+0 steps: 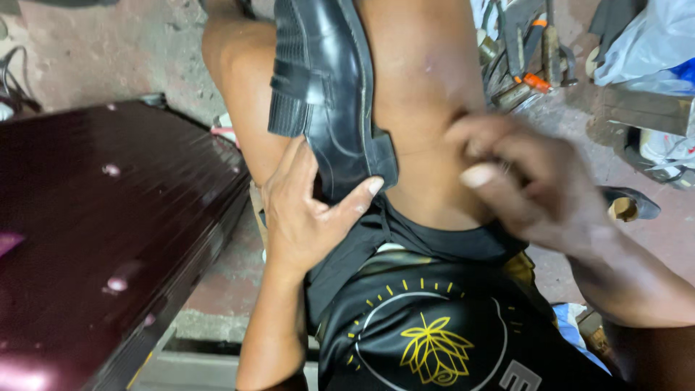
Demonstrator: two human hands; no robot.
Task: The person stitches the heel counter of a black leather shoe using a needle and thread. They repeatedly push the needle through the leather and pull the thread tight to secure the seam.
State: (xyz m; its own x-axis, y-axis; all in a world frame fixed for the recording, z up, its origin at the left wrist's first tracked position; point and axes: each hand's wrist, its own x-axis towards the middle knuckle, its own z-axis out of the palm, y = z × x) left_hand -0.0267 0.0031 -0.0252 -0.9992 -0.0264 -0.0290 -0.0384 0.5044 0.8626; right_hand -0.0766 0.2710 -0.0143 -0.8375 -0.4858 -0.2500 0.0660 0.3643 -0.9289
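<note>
A black leather shoe [326, 87] lies between my bare thighs with its ribbed sole turned to the left. My left hand [304, 210] grips the shoe's near end, thumb pressed across the leather. My right hand [528, 181] is raised close to the camera and blurred, fingers pinched together just right of the shoe. A thin thread seems to run from the shoe toward those pinched fingers, though it is hard to make out. I wear black shorts and a black shirt with a yellow flower print [434, 347].
A glossy dark maroon box or case [94, 232] fills the left side. Metal tools with orange handles [528, 65] lie on the concrete floor at upper right. Beside them are plastic bags [644, 43] and another dark shoe [630, 206].
</note>
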